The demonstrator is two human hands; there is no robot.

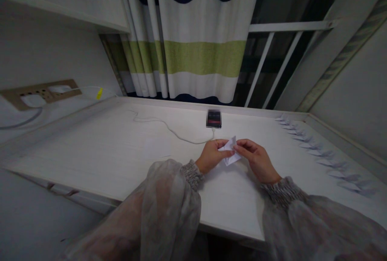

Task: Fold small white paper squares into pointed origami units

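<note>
A small piece of folded white paper [231,159] is held up between my two hands, above the middle of the white desk [193,196]. My left hand [211,155] pinches its left side, thumb in front. On the other side, my right hand [256,159] grips the paper's right edge between thumb and fingers. The paper has a pointed upper corner and several creased faces. Along the desk's right side stands a row of several folded white paper figures [317,152], pointed in shape. A flat sheet of white paper [157,147] lies left of my left hand.
Behind my hands a dark phone-like device [214,119], its screen blurred out, connects to a white cable [169,128] winding leftward. Wall sockets [42,94] with plugs are at left; a striped curtain [202,47] hangs behind the desk. A raised rim [256,110] borders the back.
</note>
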